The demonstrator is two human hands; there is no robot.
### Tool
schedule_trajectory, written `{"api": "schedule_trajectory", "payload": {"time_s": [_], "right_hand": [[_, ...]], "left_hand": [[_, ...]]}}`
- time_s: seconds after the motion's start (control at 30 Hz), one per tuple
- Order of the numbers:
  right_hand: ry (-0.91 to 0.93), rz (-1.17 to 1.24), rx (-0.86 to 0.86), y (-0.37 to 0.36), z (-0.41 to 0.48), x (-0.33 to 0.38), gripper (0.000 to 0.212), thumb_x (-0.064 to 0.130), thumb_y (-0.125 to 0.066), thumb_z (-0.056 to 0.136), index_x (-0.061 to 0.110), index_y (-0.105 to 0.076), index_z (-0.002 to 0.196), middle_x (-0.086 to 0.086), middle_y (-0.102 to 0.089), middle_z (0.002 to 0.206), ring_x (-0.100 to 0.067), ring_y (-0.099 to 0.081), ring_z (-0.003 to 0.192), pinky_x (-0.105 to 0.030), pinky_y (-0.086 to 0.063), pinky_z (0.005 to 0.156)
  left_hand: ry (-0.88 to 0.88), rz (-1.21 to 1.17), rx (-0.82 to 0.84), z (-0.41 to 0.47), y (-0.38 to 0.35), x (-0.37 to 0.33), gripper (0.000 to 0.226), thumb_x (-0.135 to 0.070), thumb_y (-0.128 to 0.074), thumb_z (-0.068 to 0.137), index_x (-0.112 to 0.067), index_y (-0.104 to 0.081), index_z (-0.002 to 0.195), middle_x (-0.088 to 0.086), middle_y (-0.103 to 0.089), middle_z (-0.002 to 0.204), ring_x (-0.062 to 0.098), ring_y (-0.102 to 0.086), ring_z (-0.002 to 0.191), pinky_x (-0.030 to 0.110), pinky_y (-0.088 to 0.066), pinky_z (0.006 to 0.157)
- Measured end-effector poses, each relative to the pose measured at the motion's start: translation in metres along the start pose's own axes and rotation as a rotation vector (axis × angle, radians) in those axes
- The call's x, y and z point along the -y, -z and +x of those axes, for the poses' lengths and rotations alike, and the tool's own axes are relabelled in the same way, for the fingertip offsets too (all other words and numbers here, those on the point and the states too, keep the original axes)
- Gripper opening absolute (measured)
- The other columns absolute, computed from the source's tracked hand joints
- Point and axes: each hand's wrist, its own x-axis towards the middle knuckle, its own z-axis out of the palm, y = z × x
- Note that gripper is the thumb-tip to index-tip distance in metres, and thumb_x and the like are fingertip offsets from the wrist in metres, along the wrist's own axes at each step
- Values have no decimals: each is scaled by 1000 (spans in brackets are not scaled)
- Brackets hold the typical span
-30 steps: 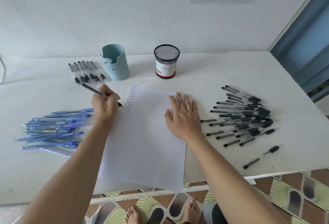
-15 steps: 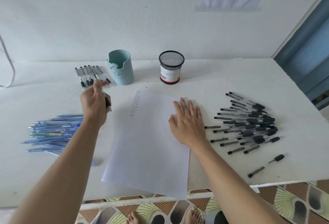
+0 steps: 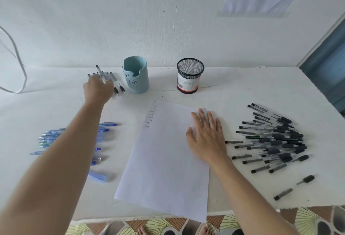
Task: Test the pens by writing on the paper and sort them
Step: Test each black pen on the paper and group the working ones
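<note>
Since a second ago the left hand (image 3: 98, 90) has gone from the paper (image 3: 164, 160) to the row of black pens (image 3: 119, 87) at eleven o'clock, beside the teal cup (image 3: 136, 75); whether it grips one I cannot tell. The right hand (image 3: 207, 139) lies flat, fingers spread, on the paper's three-o'clock side.

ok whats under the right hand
The right hand lies flat on the paper, near its right edge. Any writing beneath the palm is covered.
</note>
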Motion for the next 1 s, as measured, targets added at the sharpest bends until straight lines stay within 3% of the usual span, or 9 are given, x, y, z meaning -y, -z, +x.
{"api": "schedule_trajectory", "payload": {"time_s": [0.1,0.23,0.4,0.53,0.6,0.73,0.83,0.9,1.0], "right_hand": [[2,12,-8,1,0,0,83,53,2,81,27,-15,158,1,-3,168,-23,3,154,-44,4,124],[4,6,-17,1,0,1,83,53,1,81,27,-17,158,1,-5,168,-24,1,154,-45,2,124],[2,-7,-10,0,0,1,82,52,0,81,27,-17,157,1,-5,168,-24,1,154,-45,2,124],[4,-12,-9,1,0,1,74,49,-6,87,26,-18,156,0,-6,168,-25,0,154,-46,2,124],[1,-4,-3,1,0,0,70,47,-13,90,26,-17,156,0,-6,168,-25,0,154,-46,2,124],[4,7,15,2,-1,0,61,43,-24,99,25,-17,156,-1,-5,168,-26,1,154,-47,1,124],[5,26,30,6,0,0,58,41,-29,102,25,-17,156,-2,-5,168,-26,2,154,-46,1,124],[-6,53,58,8,1,0,58,41,-30,102,25,-17,157,-1,-4,168,-24,4,154,-45,3,124],[-8,144,95,17,6,-1,57,35,-38,100,24,-24,154,0,-9,167,-23,0,154,-43,0,124]], "left_hand": [[-25,113,-22,8,1,-5,12,-15,-57,95,-7,-55,87,29,-64,117,43,-52,119,44,-44,94],[-20,177,-21,19,-3,7,28,-22,-61,95,5,-63,102,28,-66,103,44,-59,106,46,-47,82],[-44,155,-36,10,-3,8,20,-25,-61,97,-7,-54,94,16,-57,91,41,-59,108,44,-46,84],[-10,39,-145,-11,-2,5,33,-23,-56,95,-4,-59,122,22,-67,114,40,-54,117,45,-43,95],[-11,15,-174,-34,-7,0,33,-23,-54,93,-11,-61,122,18,-70,113,39,-56,114,42,-44,92],[-284,-24,-23,-95,-36,-8,25,-20,-58,90,-12,-69,112,10,-71,99,34,-61,100,36,-43,83],[-567,200,206,-135,-60,-8,42,-37,-51,90,-20,-67,125,10,-61,129,35,-48,125,44,-37,100],[-622,376,342,-151,-70,-11,50,-44,-41,100,-27,-47,147,6,-36,158,30,-24,148,46,-21,115],[-639,497,396,-161,-78,-11,59,-51,-29,104,-28,-23,158,2,-14,167,26,-7,154,44,-6,123]]}}
